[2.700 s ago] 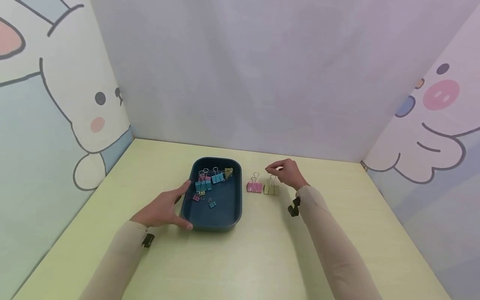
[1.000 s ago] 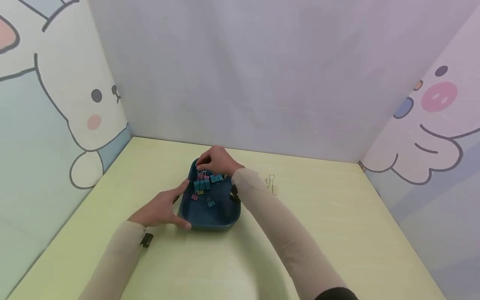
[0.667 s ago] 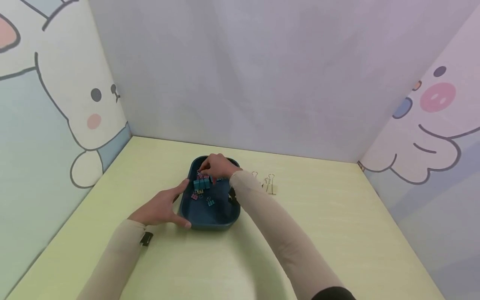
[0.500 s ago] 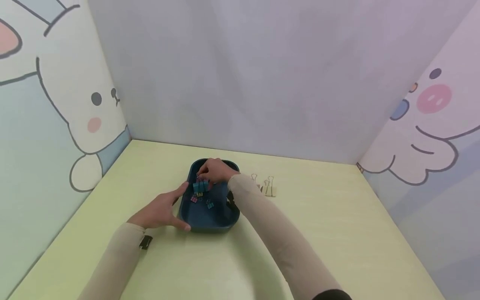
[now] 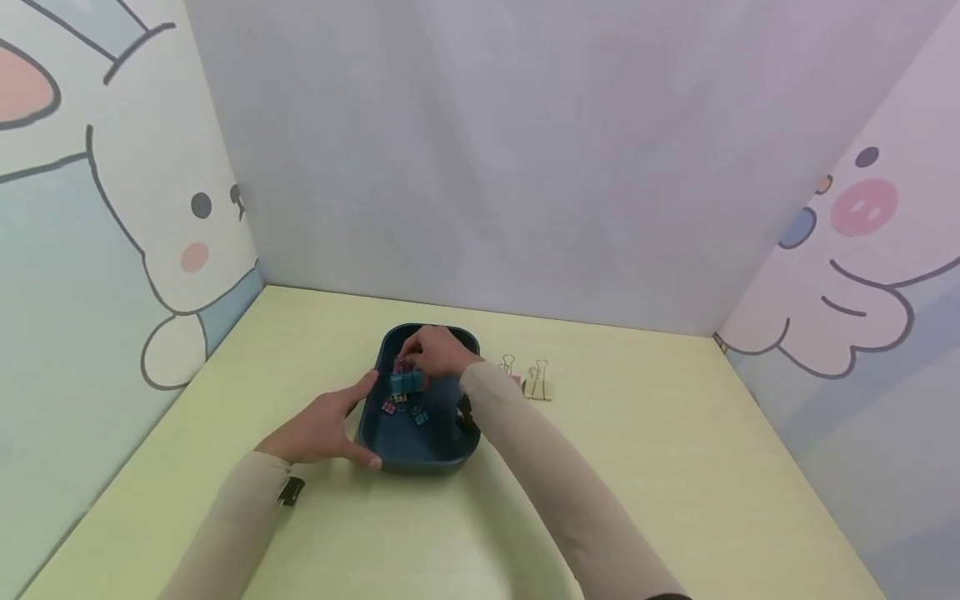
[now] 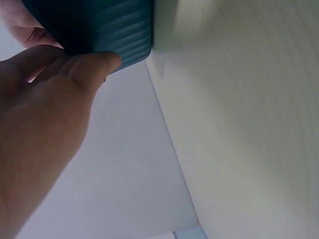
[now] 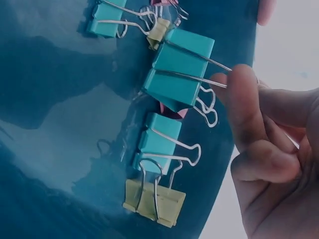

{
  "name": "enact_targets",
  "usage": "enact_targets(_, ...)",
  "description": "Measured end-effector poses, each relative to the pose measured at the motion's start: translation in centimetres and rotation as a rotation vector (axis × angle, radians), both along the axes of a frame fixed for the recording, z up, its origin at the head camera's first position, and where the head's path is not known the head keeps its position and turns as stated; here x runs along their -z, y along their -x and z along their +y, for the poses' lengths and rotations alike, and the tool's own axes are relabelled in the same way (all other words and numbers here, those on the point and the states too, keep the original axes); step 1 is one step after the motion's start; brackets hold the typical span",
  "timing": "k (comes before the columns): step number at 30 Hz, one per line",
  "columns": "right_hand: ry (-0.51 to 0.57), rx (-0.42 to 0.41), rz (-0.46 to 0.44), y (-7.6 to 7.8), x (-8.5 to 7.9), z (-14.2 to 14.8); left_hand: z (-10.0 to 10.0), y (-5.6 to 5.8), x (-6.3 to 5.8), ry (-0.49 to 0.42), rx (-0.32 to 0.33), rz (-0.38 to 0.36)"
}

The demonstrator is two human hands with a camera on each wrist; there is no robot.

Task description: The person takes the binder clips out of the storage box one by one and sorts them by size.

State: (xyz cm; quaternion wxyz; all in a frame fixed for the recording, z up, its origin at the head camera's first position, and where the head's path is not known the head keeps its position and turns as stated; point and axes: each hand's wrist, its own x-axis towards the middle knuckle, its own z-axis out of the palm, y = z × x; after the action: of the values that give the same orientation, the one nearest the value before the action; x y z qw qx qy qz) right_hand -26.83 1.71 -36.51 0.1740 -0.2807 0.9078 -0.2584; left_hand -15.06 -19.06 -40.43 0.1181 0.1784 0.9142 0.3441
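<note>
My left hand (image 5: 322, 425) rests against the left side of a dark blue-green tray (image 5: 405, 440), thumb at the near corner and fingers along the rim. Reaching across the tray's far half, my right hand (image 5: 438, 350) pinches the wire handles of a large teal binder clip (image 7: 182, 62) between thumb and finger. In the right wrist view, a medium teal clip (image 7: 157, 142) lies beside it, with a yellow clip (image 7: 154, 201) against that one. A pink clip is mostly hidden under the large teal one. Small teal (image 5: 421, 417) and pink (image 5: 387, 407) clips lie nearer the tray's middle.
Right of the tray, a yellow binder clip (image 5: 539, 389) stands on the pale table, handles up. Next to it a pink clip (image 5: 515, 380) is partly covered by my right sleeve (image 5: 547, 467). A grey-white back wall (image 5: 480, 167) and cartoon-printed side walls enclose the table.
My right hand has moved left from above the yellow clip on the table, over the tray, then down to the large teal clip. My left hand has stayed at the tray.
</note>
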Motion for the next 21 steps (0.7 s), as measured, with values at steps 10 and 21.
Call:
enact_targets(10,0.016,0.006,0.101,-0.2,-0.9,0.2,-0.3,-0.4,0.1,0.008,-0.003,0.000)
enact_targets(21,0.066,0.023,0.215,-1.2,-2.9,2.1,0.0,0.0,0.1,0.001,-0.010,0.000)
